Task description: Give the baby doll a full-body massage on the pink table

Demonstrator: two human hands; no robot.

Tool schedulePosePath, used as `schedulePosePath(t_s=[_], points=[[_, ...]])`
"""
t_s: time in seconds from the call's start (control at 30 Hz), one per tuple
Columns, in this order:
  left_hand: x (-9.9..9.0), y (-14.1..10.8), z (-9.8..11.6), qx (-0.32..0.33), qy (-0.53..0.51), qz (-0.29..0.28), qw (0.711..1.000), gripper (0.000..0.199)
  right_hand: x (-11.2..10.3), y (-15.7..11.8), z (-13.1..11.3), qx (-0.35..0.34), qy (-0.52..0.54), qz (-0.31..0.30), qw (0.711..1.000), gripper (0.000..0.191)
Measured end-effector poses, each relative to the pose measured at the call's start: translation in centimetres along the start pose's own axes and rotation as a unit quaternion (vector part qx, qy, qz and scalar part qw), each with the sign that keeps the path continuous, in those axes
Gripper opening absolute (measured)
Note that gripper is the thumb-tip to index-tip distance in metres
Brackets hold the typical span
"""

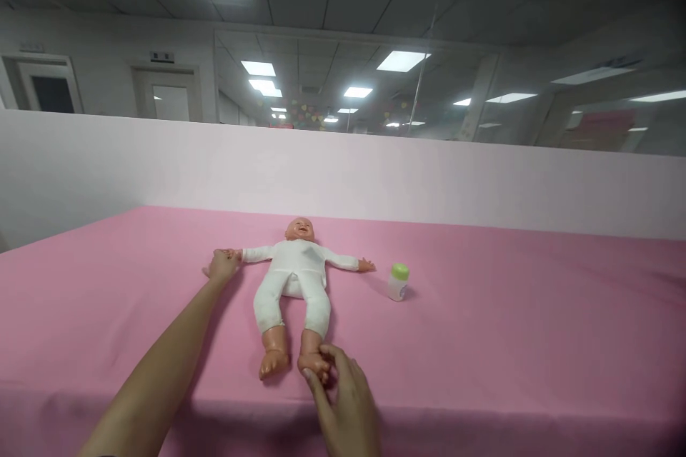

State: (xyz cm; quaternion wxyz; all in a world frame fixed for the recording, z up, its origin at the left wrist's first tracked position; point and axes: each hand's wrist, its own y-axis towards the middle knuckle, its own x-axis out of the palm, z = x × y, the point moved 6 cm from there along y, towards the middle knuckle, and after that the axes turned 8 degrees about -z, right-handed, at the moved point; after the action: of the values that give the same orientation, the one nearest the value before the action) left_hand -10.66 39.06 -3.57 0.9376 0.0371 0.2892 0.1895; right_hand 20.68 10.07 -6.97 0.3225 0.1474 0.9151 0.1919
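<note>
A baby doll [292, 275] in a white one-piece suit lies on its back, with its arms spread and bare plastic feet towards me. My left hand [222, 265] is closed around the doll's outstretched hand at the left, which is mostly hidden by my fingers. At the bottom of the doll, my right hand [346, 400] grips its right-hand foot [314, 364] from the side. The other foot [273, 363] rests untouched on the cloth. A small white bottle with a green cap [399, 282] stands just beyond the doll's other hand, apart from both my hands.
A pink cloth [482, 314] covers the table and hangs over its near edge. Behind it rises a pale pink partition [343, 178]. Beyond that are glass walls, doors and ceiling lights.
</note>
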Motion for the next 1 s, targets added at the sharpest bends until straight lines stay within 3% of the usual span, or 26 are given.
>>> schedulePosePath(t_s=[0.13, 0.23, 0.4, 0.5, 0.57, 0.63, 0.73, 0.83, 0.9, 1.0], points=[[0.2, -1.3, 2.5, 0.038, -0.191, 0.022, 0.981, 0.049, -4.4, 2.8, -2.5, -0.034, 0.056, 0.023, 0.998, 0.018], [0.8, -3.0, 5.9, 0.126, -0.291, 0.034, 0.948, 0.056, -6.0, 5.9, -5.7, -0.13, 0.041, -0.034, 0.99, 0.02], [3.4, -7.3, 11.4, 0.368, -0.168, -0.092, 0.91, 0.019, -2.7, 10.8, -8.7, -0.252, -0.009, -0.168, 0.953, 0.031], [4.1, -8.5, 11.8, 0.423, -0.112, -0.12, 0.891, 0.02, -1.1, 12.1, -8.6, -0.252, 0.017, -0.183, 0.95, 0.031], [3.8, -7.9, 11.1, 0.395, -0.142, -0.097, 0.902, 0.021, -1.4, 11.8, -8.2, -0.231, 0.043, -0.173, 0.957, 0.033], [3.0, -6.5, 9.6, 0.328, -0.208, -0.055, 0.92, 0.027, -2.5, 10.4, -7.3, -0.193, 0.073, -0.161, 0.965, 0.037], [2.3, -3.7, 5.8, 0.142, -0.302, 0.005, 0.943, 0.029, -4.1, 7.0, -5.0, -0.129, 0.097, -0.155, 0.975, 0.035], [2.4, -1.9, 2.3, -0.028, -0.345, 0.019, 0.938, 0.02, -4.9, 3.9, -2.6, -0.09, 0.093, -0.149, 0.98, 0.026], [2.8, -1.3, 1.6, -0.056, -0.36, 0.006, 0.931, 0.021, -4.8, 3.0, -1.5, -0.078, 0.09, -0.152, 0.981, 0.027], [3.5, -1.3, 2.6, -0.015, -0.386, -0.02, 0.922, 0.024, -4.8, 4.1, -2.3, -0.109, 0.078, -0.151, 0.979, 0.026]])
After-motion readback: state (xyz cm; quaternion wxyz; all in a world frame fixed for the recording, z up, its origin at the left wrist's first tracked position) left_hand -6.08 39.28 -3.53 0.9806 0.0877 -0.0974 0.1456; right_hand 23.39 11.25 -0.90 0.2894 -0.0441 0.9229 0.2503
